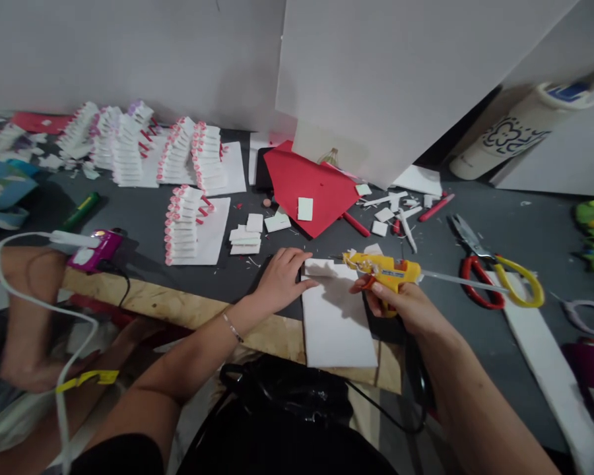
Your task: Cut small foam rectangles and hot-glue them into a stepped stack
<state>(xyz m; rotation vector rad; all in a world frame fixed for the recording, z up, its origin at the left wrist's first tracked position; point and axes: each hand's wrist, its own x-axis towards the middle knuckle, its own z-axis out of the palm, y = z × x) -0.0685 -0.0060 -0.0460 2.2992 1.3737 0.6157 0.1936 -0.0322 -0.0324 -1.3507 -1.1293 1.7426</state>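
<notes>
Yel. glue gun w/ red trigger

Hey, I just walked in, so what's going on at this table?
A person is working with a yellow glue gun, held in the right hand with its nozzle pointing left over the top of a white board. The left hand is at the board's upper left corner, by a white strip; its exact grip is unclear. Beyond lies a red sheet, and pliers rest to the right. Another person's arm shows at the left.
</notes>
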